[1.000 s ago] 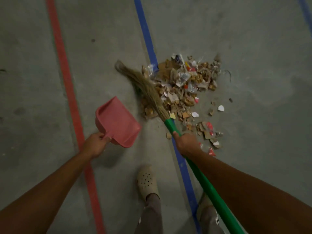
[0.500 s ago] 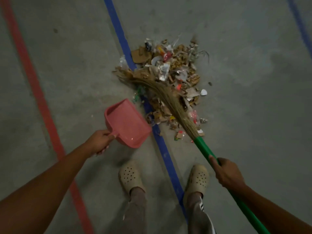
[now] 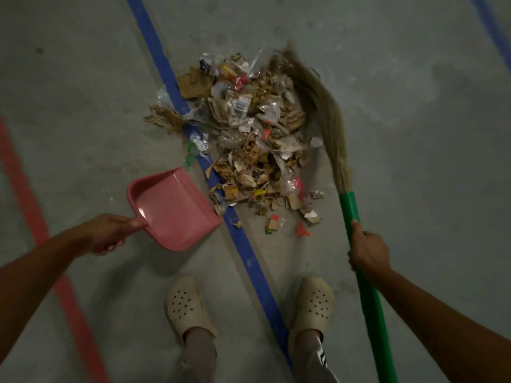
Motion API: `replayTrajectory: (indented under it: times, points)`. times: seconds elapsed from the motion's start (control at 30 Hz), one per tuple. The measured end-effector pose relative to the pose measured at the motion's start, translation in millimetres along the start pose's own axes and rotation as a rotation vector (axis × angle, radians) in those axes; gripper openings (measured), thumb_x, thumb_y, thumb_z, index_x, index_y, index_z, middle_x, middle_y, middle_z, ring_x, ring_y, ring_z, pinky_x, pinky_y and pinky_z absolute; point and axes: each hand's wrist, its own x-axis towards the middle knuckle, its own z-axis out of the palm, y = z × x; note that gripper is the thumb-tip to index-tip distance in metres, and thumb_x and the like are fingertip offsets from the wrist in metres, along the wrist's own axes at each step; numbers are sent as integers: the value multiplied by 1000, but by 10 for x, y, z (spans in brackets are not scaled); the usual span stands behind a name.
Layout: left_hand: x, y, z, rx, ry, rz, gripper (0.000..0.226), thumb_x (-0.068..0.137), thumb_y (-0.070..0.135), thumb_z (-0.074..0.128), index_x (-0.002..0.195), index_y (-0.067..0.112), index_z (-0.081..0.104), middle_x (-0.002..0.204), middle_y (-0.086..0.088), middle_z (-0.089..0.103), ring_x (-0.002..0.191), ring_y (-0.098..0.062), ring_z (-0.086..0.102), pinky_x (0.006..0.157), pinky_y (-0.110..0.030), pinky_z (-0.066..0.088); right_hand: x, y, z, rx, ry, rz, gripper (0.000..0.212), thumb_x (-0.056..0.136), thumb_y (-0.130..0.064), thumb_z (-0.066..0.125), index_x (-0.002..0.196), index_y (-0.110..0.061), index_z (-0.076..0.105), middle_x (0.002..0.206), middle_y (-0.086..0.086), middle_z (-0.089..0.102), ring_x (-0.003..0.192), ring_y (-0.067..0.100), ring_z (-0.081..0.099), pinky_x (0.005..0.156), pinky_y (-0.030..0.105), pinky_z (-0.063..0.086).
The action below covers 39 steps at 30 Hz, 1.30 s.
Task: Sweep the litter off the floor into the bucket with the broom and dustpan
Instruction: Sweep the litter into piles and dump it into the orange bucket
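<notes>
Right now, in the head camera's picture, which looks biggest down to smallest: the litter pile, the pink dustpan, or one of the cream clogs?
1. Litter pile, clearly the widest spread.
2. Pink dustpan.
3. Clog.
The dustpan and clog look fairly close, and the clog sits nearer the camera, so that order is unsure.

Litter [image 3: 250, 139]: a loose heap of torn cardboard, paper scraps and clear plastic on the floor, spread across a blue line, a few stray bits on its near side.

Broom [image 3: 330, 117]: green handle, straw-coloured bristles, lying along the heap's right edge, tip at the far end.

Dustpan [image 3: 177, 208]: pink plastic, empty, tilted, mouth toward the heap's near-left edge.
</notes>
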Motion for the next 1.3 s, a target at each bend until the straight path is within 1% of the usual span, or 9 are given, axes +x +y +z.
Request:
replayTrajectory:
  times: [0.07, 0.17, 0.3, 0.37, 0.63, 0.77, 0.87, 1.07, 1.3]
  points:
    - [112, 29, 70, -4, 5, 9, 47, 85, 58, 63, 106, 18, 74, 59, -7, 46, 42, -14, 32, 47, -16, 25, 229, -64, 186, -14, -28, 56, 63, 104, -56, 34, 86, -3, 63, 71, 13, 66, 54, 25, 61, 62, 36, 58]
    - [272, 150, 237, 29, 10, 60, 50, 92, 57, 59, 109, 13, 73, 61, -8, 48, 43, -15, 35, 45, -17, 28, 336, -28, 415, -168, -61, -47, 65, 103, -57, 31, 81, -5, 63, 69, 12, 67, 52, 24, 63, 51, 29, 52]
    - [421, 473, 579, -7, -22, 148, 79, 70, 82, 65, 99, 8, 71, 62, -10, 51, 43, -16, 38, 43, -19, 30, 180, 172, 508, -345, -117, -226, 59, 104, -56, 30, 78, -11, 59, 68, 6, 60, 57, 18, 58, 49, 24, 40]
    - [484, 648, 751, -32, -19, 173, 81, 68, 86, 63, 88, 8, 66, 62, -11, 51, 43, -16, 39, 42, -20, 31, 99, 308, 466, -369, -117, -246, 57, 104, -55, 31, 76, -13, 58, 67, 4, 58, 57, 17, 55, 49, 24, 37]
    - [660, 1054, 912, -1, -14, 88, 52, 97, 52, 59, 84, 2, 60, 66, -17, 58, 44, -21, 50, 41, -23, 40, 169, 317, 306, -82, -58, -33, 63, 103, -59, 28, 78, -9, 58, 70, 13, 66, 58, 27, 66, 64, 40, 61]
    - [663, 1299, 932, -9, -54, 52, 32, 104, 29, 49, 96, -1, 55, 75, -21, 58, 56, -28, 55, 54, -30, 43, 289, -95, 491, -22, -87, -40, 67, 103, -62, 29, 81, -7, 60, 71, 13, 67, 54, 24, 63, 57, 36, 59]
    - [670, 1478, 985, 2, -53, 33, 27, 105, 21, 43, 95, -2, 53, 73, -19, 57, 54, -26, 54, 53, -30, 43, 207, -364, 678, -51, -151, -146, 67, 103, -61, 30, 81, -6, 62, 69, 11, 66, 52, 22, 62, 48, 30, 53]
    - [662, 1615, 1175, 6, 34, 87, 45, 97, 47, 57, 76, 8, 54, 59, -10, 49, 45, -18, 41, 45, -24, 31, -78, -272, 877, -268, -211, -265, 65, 103, -62, 24, 97, -9, 62, 71, 5, 64, 59, 16, 65, 55, 32, 57]
    - [640, 1149, 1423, -42, 144, 254, 61, 93, 65, 56, 72, 8, 58, 55, -13, 53, 40, -20, 45, 43, -25, 36, -160, 80, 585, -372, -148, -342, 60, 102, -63, 26, 78, -19, 59, 67, 0, 59, 58, 12, 56, 50, 25, 39]
